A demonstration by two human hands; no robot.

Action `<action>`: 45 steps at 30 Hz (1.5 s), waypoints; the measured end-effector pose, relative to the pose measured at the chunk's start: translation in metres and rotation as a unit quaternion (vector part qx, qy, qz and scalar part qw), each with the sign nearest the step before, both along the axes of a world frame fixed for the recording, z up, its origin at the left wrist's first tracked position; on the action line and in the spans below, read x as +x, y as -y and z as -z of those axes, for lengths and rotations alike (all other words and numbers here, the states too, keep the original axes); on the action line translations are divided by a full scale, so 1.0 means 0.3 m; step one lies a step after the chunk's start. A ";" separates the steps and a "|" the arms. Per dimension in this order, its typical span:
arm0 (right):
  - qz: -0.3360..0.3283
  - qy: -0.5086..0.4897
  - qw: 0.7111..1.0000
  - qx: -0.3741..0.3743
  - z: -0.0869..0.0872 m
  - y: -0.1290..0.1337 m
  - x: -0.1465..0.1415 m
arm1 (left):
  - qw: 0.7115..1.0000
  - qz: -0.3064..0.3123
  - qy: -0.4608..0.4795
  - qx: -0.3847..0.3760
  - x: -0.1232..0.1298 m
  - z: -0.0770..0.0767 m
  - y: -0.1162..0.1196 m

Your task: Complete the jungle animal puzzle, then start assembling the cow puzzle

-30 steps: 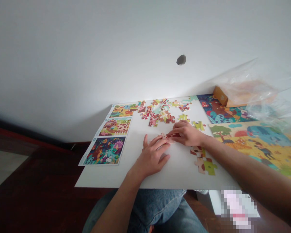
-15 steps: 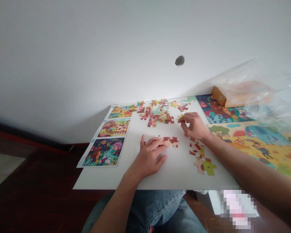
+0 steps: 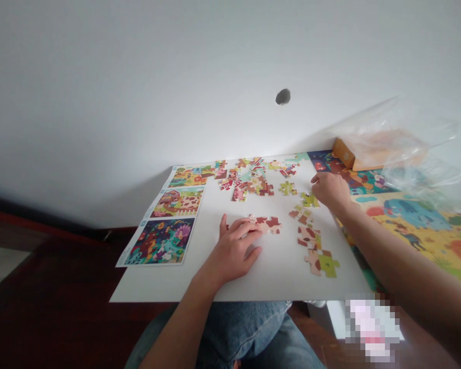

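My left hand (image 3: pixel 238 248) lies on the white board with its fingers spread. Its fingertips touch a strip of joined brown-and-cream puzzle pieces (image 3: pixel 271 225) and partly cover it. Over at the board's right side, my right hand (image 3: pixel 332 190) is closed, its fingers curled down at a green puzzle piece (image 3: pixel 309 200); the contact is partly hidden. Left of that piece lies another green puzzle piece (image 3: pixel 288 188). Below the right hand, a tan piece (image 3: pixel 301 214), a brown-and-white piece (image 3: pixel 308 236) and a joined cream-and-green pair (image 3: pixel 328 264) form a loose column.
Several mixed pieces (image 3: pixel 253 179) are heaped at the board's back. A picture sheet (image 3: pixel 188 225) with three scenes lies on the left. On the right are finished-looking puzzles (image 3: pixel 418 215), an orange box (image 3: pixel 343 152) and a clear plastic bag (image 3: pixel 426 169). A wall (image 3: pixel 215 77) stands behind.
My right hand has moved right, off the green piece near the middle, uncovering it and the pieces beside it. My left hand stays in place on the brown-and-cream strip.
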State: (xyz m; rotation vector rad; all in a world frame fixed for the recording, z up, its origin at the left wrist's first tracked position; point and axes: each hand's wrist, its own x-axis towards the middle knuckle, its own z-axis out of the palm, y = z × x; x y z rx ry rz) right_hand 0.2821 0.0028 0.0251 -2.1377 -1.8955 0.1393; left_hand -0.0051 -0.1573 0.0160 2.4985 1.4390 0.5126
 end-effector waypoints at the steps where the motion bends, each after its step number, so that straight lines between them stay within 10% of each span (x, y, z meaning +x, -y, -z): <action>1: -0.009 0.004 1.000 -0.008 0.008 0.001 -0.008 | 1.000 0.000 -0.001 0.001 0.000 0.001 0.000; 6: -0.081 0.004 0.996 0.028 0.031 0.018 -0.044 | 1.000 0.001 -0.001 0.002 -0.003 0.004 -0.001; 13: -0.465 -0.027 0.885 0.015 0.007 0.043 -0.040 | 1.000 0.001 0.001 0.004 -0.006 0.005 -0.002; 23: -0.400 0.003 0.916 0.027 0.036 0.054 -0.103 | 1.000 0.001 0.005 -0.002 -0.008 0.003 -0.003; 45: -0.513 -0.058 0.856 -0.016 0.011 0.091 -0.114 | 0.998 -0.057 -0.018 -0.003 -0.047 0.003 -0.022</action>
